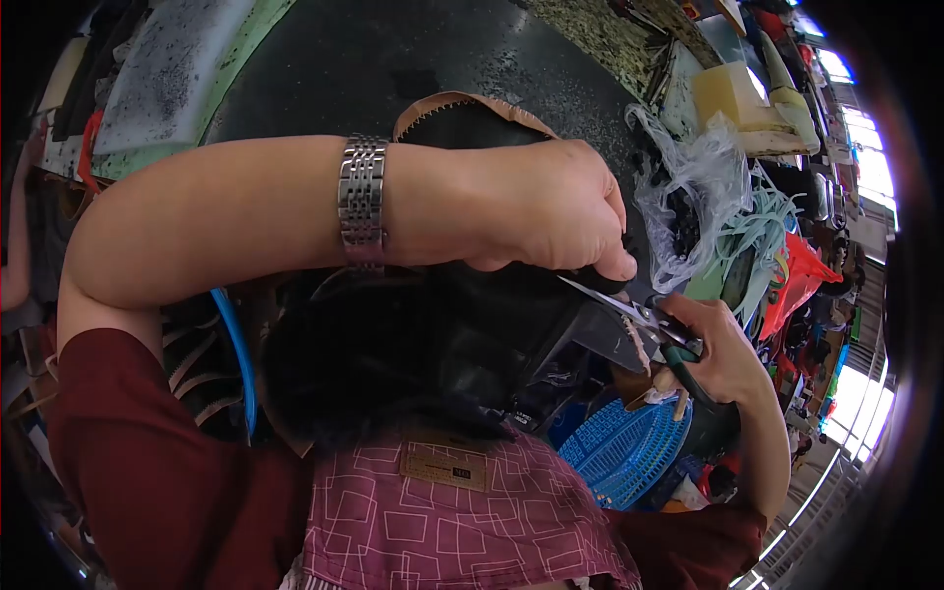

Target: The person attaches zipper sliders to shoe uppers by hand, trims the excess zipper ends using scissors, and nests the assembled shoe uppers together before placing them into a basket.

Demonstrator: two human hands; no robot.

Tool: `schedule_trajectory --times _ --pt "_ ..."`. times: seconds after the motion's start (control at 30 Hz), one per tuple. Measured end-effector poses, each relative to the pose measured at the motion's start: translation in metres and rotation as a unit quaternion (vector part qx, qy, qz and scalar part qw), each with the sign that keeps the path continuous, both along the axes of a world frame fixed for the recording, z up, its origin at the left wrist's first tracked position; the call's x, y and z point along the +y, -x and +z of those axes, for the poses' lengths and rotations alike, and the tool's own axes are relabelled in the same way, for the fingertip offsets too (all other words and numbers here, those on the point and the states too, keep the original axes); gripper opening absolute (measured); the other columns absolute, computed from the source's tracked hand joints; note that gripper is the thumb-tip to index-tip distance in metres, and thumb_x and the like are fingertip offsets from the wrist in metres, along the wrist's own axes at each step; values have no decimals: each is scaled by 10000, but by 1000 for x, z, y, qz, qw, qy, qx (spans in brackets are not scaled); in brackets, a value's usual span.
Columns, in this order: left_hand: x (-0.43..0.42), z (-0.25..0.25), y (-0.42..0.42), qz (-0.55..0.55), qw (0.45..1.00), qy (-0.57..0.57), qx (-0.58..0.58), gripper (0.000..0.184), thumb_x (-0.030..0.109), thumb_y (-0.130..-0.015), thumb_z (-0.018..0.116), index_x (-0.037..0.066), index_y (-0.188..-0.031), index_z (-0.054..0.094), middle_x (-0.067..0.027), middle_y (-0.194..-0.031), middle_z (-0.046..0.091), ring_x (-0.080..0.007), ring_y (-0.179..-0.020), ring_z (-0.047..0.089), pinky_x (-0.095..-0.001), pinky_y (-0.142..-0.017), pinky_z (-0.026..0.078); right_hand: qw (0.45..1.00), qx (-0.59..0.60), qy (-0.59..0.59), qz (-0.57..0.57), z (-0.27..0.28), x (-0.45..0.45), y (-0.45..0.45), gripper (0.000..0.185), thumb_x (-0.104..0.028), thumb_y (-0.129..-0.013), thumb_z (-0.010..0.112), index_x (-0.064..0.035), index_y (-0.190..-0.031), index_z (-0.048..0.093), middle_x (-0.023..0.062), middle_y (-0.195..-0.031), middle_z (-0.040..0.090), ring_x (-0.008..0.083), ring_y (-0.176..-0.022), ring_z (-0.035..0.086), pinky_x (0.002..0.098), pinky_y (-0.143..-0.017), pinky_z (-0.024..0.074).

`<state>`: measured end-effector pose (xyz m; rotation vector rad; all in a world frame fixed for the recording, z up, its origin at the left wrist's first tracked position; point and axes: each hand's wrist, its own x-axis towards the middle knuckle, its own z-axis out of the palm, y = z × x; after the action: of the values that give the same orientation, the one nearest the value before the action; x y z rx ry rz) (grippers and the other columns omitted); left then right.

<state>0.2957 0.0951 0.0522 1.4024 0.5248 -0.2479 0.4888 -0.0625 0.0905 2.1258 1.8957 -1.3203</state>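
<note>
My left hand (565, 208), with a metal watch (363, 202) on its wrist, is closed with its fingers curled down over dark material. What its fingertips grip is hidden beneath the hand. In my right hand (723, 354) are scissors (649, 317) with dark green handles, their blades pointing up and left toward my left fingertips. A thin pinkish strip (637, 344) hangs by the blades. Behind my left wrist curves a tan band (477, 98) with a serrated edge. Black material (472, 334) lies below my left forearm.
A dark worktop (334, 69) spans the top. Crumpled clear plastic (698, 187), pale green strips (757, 236) and a red bag (801, 280) lie at the right. Below my right hand is a blue basket (629, 452). Another person's arm (18, 226) shows at the far left.
</note>
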Motion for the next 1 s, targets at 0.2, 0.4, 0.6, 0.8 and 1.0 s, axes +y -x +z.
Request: schedule_trajectory --times 0.2,0.4,0.6,0.8,1.0 --pt "2 -10 -4 -16 1000 -8 15 246 221 -757 635 -16 -818 617 -5 -602 535 -58 -420 410 -218 -363 305 999 -29 35 26 7 7 7 468 -358 -579 772 -1 -648 478 100 -498 416 245 -429 408 311 -440 342" --pt "1 -20 -8 -32 999 -15 -34 212 198 -748 632 32 -868 577 -4 -556 449 -88 -363 316 -254 -319 222 996 -20 -21 88 -6 -3 0 478 -392 -593 757 -25 -599 450 89 -464 385 271 -402 422 312 -416 332" --pt "9 2 -28 -35 990 -115 -78 341 349 -798 599 14 -746 632 -1 -633 555 -62 -549 449 -224 -518 365 966 -23 -192 172 -9 -6 7 440 -378 -600 748 -60 -583 444 72 -449 413 276 -411 480 329 -408 359" --pt "29 3 -76 -361 917 -162 53 690 625 -779 457 -26 -932 626 -145 -876 623 -218 -851 561 -305 -767 428 918 -66 -346 183 -21 -20 12 520 -458 -561 727 -34 -647 437 83 -538 409 273 -465 475 339 -450 384" --pt "51 23 -3 -481 866 -96 102 359 298 -771 620 15 -560 556 -33 -509 476 -117 -530 444 -286 -534 389 836 -331 -211 -384 -71 -115 -88 390 -343 -689 648 -14 -855 520 166 -726 555 342 -681 556 395 -596 425"
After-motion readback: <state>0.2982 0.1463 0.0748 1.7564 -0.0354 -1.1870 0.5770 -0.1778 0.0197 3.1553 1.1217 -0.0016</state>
